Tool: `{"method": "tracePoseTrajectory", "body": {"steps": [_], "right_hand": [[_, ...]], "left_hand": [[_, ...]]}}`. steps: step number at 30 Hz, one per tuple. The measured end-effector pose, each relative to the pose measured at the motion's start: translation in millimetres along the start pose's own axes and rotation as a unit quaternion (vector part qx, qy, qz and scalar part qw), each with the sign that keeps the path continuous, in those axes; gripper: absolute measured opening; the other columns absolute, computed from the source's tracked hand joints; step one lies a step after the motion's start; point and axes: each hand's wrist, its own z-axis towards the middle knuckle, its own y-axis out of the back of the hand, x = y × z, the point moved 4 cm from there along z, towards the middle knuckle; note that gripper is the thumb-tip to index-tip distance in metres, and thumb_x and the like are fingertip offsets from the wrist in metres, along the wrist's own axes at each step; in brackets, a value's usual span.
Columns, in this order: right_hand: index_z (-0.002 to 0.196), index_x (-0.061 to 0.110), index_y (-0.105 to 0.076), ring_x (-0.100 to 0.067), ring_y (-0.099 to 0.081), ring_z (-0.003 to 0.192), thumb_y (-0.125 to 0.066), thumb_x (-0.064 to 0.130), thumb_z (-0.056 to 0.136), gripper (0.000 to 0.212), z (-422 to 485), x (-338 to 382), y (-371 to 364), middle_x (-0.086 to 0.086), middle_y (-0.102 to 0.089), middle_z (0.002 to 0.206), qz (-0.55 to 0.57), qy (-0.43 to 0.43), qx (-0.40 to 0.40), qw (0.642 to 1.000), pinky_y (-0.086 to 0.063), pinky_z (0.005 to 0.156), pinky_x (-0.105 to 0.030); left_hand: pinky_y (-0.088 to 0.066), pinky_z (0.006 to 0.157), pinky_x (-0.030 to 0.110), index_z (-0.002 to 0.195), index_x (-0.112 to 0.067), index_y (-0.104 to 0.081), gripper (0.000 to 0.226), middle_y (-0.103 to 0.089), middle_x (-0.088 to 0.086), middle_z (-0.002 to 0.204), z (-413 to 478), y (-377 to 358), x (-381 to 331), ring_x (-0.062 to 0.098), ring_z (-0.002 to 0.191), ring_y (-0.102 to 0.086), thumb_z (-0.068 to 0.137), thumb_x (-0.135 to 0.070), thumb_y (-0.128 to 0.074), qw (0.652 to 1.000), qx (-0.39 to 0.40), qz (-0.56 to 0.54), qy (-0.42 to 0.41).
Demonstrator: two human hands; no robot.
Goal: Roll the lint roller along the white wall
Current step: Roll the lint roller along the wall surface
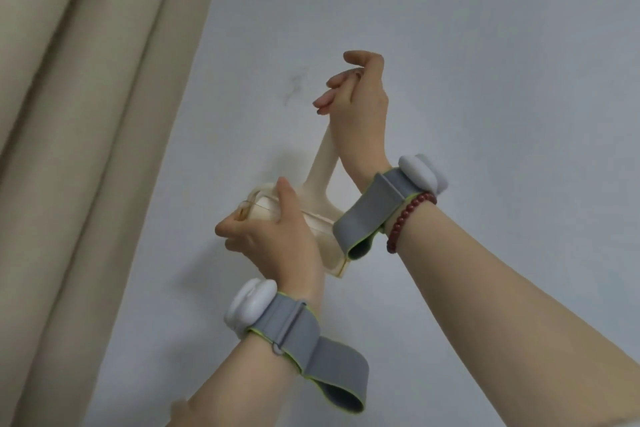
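Observation:
A cream lint roller [320, 166] is held up in front of the white wall [485, 45]. Its handle points up and its wide head, inside a clear cover, is at the bottom. My right hand [360, 94] is closed around the top of the handle. My left hand [273, 229] grips the roller head and its clear cover from the left side. Part of the head is hidden behind my left hand and the grey strap on my right wrist. I cannot tell whether the head touches the wall.
A beige curtain [86, 149] hangs in folds along the left, right beside the wall. A faint dark smudge [296, 85] marks the wall left of my right hand. Both wrists wear grey straps with white devices; a red bead bracelet [408, 218] is on the right.

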Motion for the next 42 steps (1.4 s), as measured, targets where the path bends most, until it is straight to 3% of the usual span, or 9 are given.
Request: {"method": "tracePoseTrajectory", "body": {"steps": [5,9,16,19,23,31,34,38,42], "right_hand": [[0.104,0.006,-0.046,-0.014,-0.062,0.054,-0.022,-0.006,0.091,0.029,24.0,-8.0,-13.3,-0.005,-0.053,0.078,0.130,-0.035,0.035,0.990,-0.055,0.054,-0.019],[0.106,0.003,-0.048,-0.010,-0.063,0.047,-0.022,-0.008,0.091,0.032,38.3,-17.6,-20.0,-0.009,-0.056,0.077,0.204,-0.065,0.101,0.972,-0.055,0.050,-0.019],[0.104,0.006,-0.040,-0.023,-0.069,0.072,-0.024,-0.004,0.095,0.020,59.1,-34.0,-30.8,-0.017,-0.060,0.094,0.221,-0.019,0.043,0.974,-0.059,0.078,-0.031],[0.104,0.003,-0.050,-0.026,-0.070,0.088,-0.031,-0.004,0.094,0.022,72.2,-46.7,-38.5,-0.014,-0.067,0.096,0.180,-0.009,0.048,0.983,-0.053,0.092,-0.035],[0.104,-0.002,-0.064,-0.023,-0.068,0.095,-0.040,-0.007,0.092,0.028,81.5,-64.8,-44.8,-0.016,-0.069,0.100,0.125,-0.004,0.090,0.988,-0.051,0.090,-0.029],[0.084,0.015,-0.043,-0.012,-0.071,0.087,-0.043,0.007,0.096,0.014,86.8,-96.7,-53.5,-0.016,-0.070,0.100,0.156,-0.042,0.092,0.983,-0.050,0.099,-0.039],[0.078,0.014,-0.051,-0.022,-0.069,0.092,-0.055,0.007,0.090,0.014,87.1,-94.0,-57.3,-0.002,-0.069,0.083,0.119,-0.002,0.073,0.990,-0.051,0.096,-0.045],[0.074,0.019,-0.061,-0.020,-0.058,0.099,-0.066,0.011,0.081,0.012,88.5,-85.3,-66.4,-0.009,-0.064,0.104,0.043,0.048,0.067,0.996,-0.047,0.090,-0.034],[0.077,0.012,-0.065,-0.013,-0.055,0.072,-0.066,0.012,0.081,0.004,92.7,-84.8,-67.8,-0.003,-0.066,0.080,0.017,0.052,0.047,0.997,-0.046,0.073,-0.027]], "left_hand": [[-0.039,0.065,0.020,0.118,-0.016,-0.031,0.068,-0.032,0.004,0.118,13.5,-15.9,-7.7,0.017,0.082,-0.048,0.070,-0.032,-0.077,0.997,-0.027,-0.075,-0.015],[-0.042,0.072,0.023,0.130,-0.013,-0.029,0.074,-0.033,0.005,0.127,27.1,-20.8,-12.1,0.020,0.092,-0.048,0.072,-0.025,-0.075,0.992,-0.044,-0.113,-0.043],[-0.041,0.091,0.033,0.123,-0.004,-0.035,0.059,-0.033,0.007,0.115,41.4,-35.7,-12.8,0.027,0.109,-0.042,0.079,-0.026,-0.068,0.989,-0.078,-0.078,-0.098],[-0.034,0.104,0.041,0.129,-0.004,-0.035,0.049,-0.034,0.014,0.133,46.3,-38.9,-10.8,0.029,0.124,-0.034,0.088,-0.026,-0.052,0.988,-0.092,-0.073,-0.096],[-0.025,0.091,0.018,0.141,-0.008,-0.027,0.048,-0.029,0.009,0.145,53.4,-42.0,-7.2,0.022,0.131,-0.027,0.097,-0.023,-0.039,0.985,-0.072,-0.061,-0.144],[-0.027,0.106,0.019,0.143,-0.021,-0.032,0.043,-0.037,-0.003,0.148,78.1,-36.8,17.0,0.009,0.129,-0.038,0.101,-0.018,-0.024,0.982,-0.022,-0.157,-0.102],[-0.029,0.106,0.020,0.140,-0.021,-0.037,0.040,-0.041,-0.002,0.144,84.3,-34.8,25.3,0.007,0.124,-0.040,0.101,-0.017,-0.025,0.980,-0.026,-0.160,-0.113],[-0.031,0.105,0.018,0.137,-0.018,-0.039,0.038,-0.041,0.001,0.146,93.2,-32.7,35.2,0.012,0.131,-0.041,0.102,-0.020,-0.026,0.982,-0.032,-0.135,-0.131],[-0.032,0.101,0.014,0.137,-0.014,-0.039,0.038,-0.044,0.002,0.144,93.6,-35.1,34.9,0.012,0.130,-0.042,0.101,-0.022,-0.027,0.980,-0.026,-0.103,-0.167]]}}
